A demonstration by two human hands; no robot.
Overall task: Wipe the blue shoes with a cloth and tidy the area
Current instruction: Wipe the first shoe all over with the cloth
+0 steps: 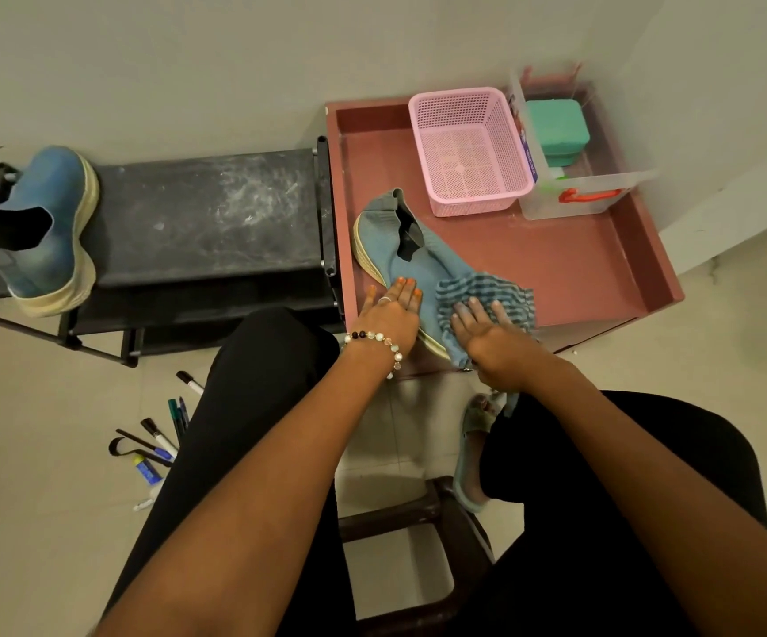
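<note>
One blue shoe (pixel 400 243) lies on its side on the reddish tray table (pixel 579 264), sole toward the left. My left hand (pixel 393 312) rests flat on its toe part, fingers straight. My right hand (pixel 487 333) presses a striped blue cloth (pixel 487 287) against the shoe's front, fingers spread over the cloth. The second blue shoe (pixel 46 232) stands on the left end of the dusty black shoe rack (pixel 207 213).
A pink basket (pixel 468 149) and a clear box (pixel 574 195) holding a green container (pixel 556 126) stand at the back of the tray table. Several markers (pixel 161 439) and a small tube (pixel 145 471) lie on the floor left of my knee. A dark stool (pixel 445 512) is under me.
</note>
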